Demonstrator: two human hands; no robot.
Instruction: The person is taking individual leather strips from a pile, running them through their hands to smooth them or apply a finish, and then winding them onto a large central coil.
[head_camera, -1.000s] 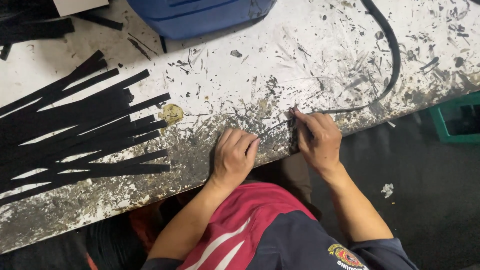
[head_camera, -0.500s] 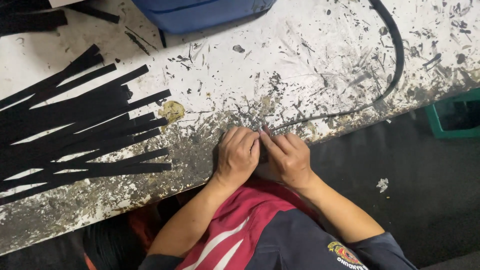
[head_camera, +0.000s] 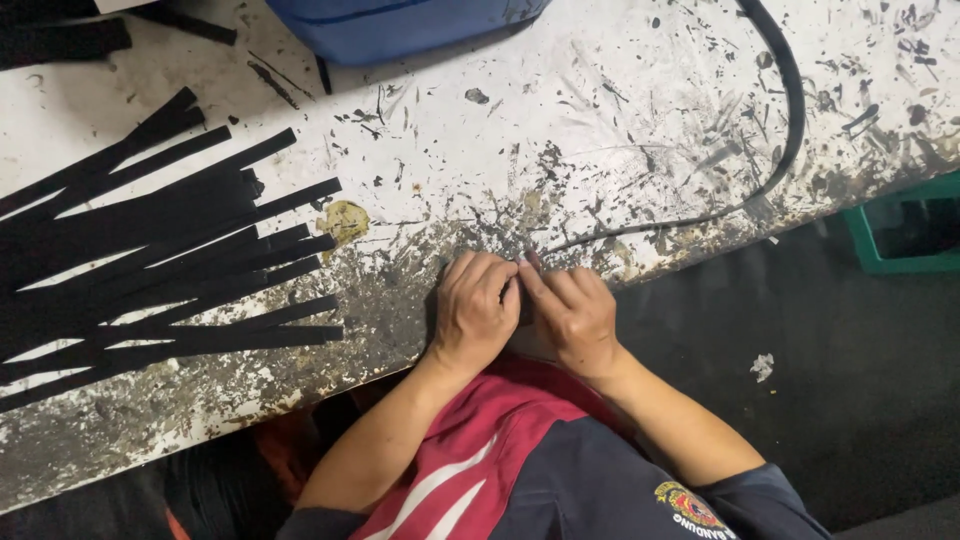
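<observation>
L hand (head_camera: 478, 308) + R hand (head_camera: 568, 312) together at near table (head_camera: 640, 110) edge, pinching end of strip (head_camera: 786, 120). Thin, limp, light; curves far-right. Best held near end. Cut strips (head_camera: 170, 260) piled left.

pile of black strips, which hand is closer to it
Left. The left hand rests on the table edge just right of the strips; the right hand sits on its far side, farther from them.
</observation>
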